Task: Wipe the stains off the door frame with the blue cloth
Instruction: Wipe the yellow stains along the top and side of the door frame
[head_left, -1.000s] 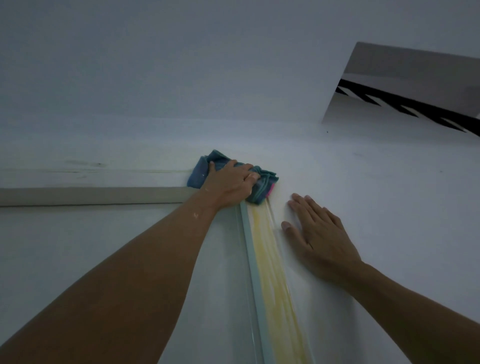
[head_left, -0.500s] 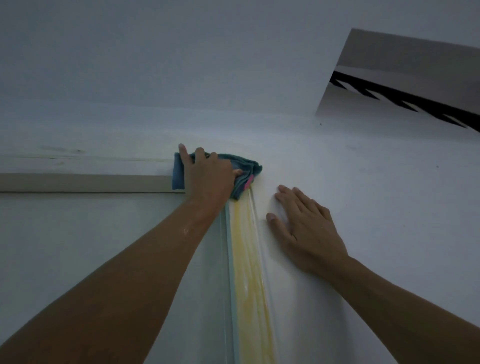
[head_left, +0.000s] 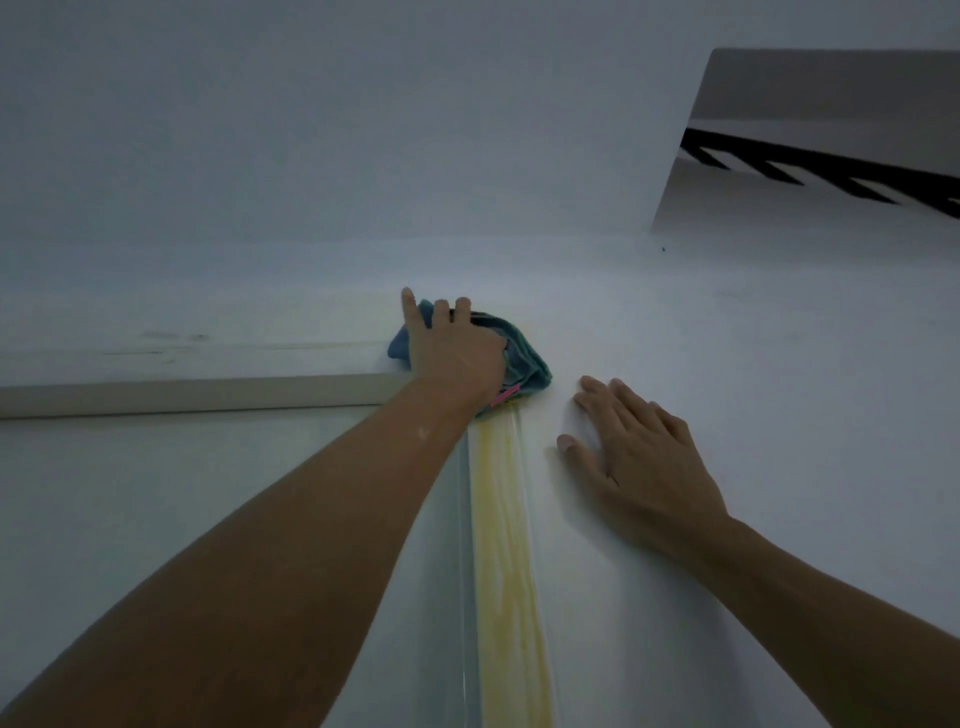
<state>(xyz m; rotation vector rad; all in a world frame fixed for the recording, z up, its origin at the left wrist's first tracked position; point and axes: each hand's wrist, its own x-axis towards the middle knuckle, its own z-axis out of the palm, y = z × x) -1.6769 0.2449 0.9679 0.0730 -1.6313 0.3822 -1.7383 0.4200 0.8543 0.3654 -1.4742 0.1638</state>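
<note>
The left hand (head_left: 457, 353) lay over the cloth (head_left: 524, 358) with its fingers stretched out, pressing it against the top corner of the frame (head_left: 501, 649), just above centre of the picture. The cloth was bunched, and showed to the right of the hand and a little at its left edge. The right hand (head_left: 639, 457) was spread flat on the wall (head_left: 779, 338), right of centre, just beside the frame and holding nothing.

The stain (head_left: 509, 571), a yellow streak, ran from under the cloth down the frame to the bottom edge of the picture, so most of the job looked undone. To do this step well, the pressing hand would need firm, even weight. Its strokes should follow the streak downward and overlap, not scrub across it. The bunched cloth probably touched only in patches, so a flatter fold would cover the full width, and a fresh face would keep it from smearing yellow onto the white. The ridges along the frame's edges likely held residue and called for a fingertip through the cloth.

The top rail (head_left: 197, 395) ran from the left edge to the corner, with faint dark marks (head_left: 171, 338) on the strip above it. The door (head_left: 208, 493) filled the lower left. A dark opening (head_left: 831, 156) sat in the upper right. The left forearm crossed the door and hid part of the frame's inner edge. The right hand sat near the stroke's path.
</note>
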